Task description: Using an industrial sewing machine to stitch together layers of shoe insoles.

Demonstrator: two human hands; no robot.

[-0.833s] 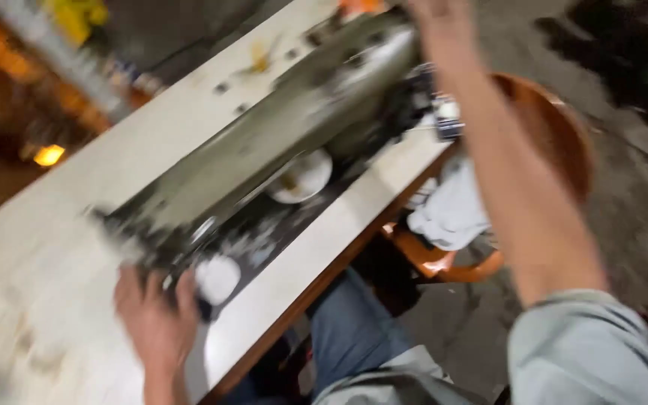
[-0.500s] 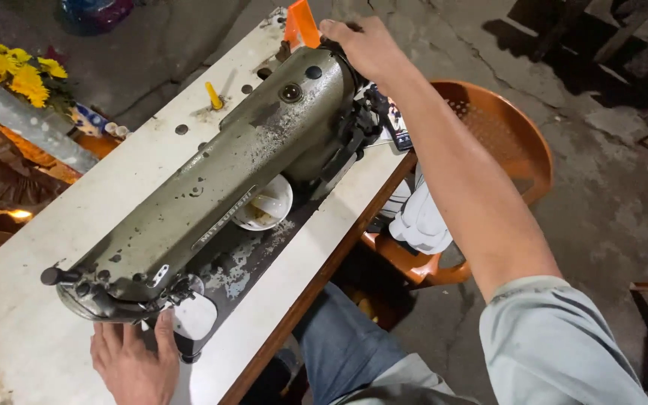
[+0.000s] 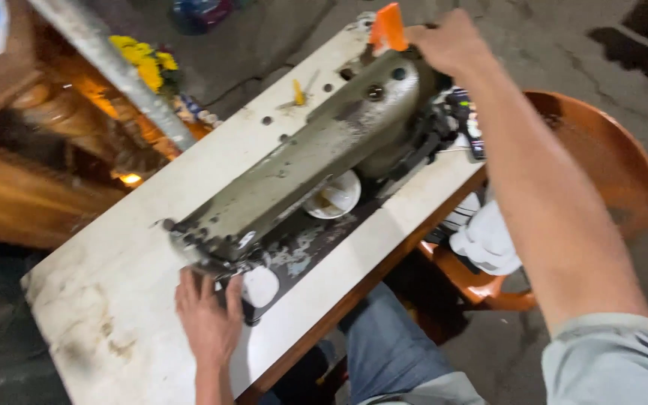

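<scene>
Still outstretched, right hand (image 3: 451,41) grips sewing machine (image 3: 301,161)

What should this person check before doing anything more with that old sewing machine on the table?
1. Left hand placed at the needle end of the sewing machine: ok, it rests on the table right by that end.
2. Right hand on the far end, next to the orange piece: ok.
3. Fingers kept out from under the machine head: cannot tell, the left fingertips are partly hidden.
4. Machine seated level in the white table: not ok, it looks tilted, with the dark opening showing.
5. Small white dish beneath the machine out of the way: not ok.
6. Orange chair beside the table out of the way: ok.
</scene>
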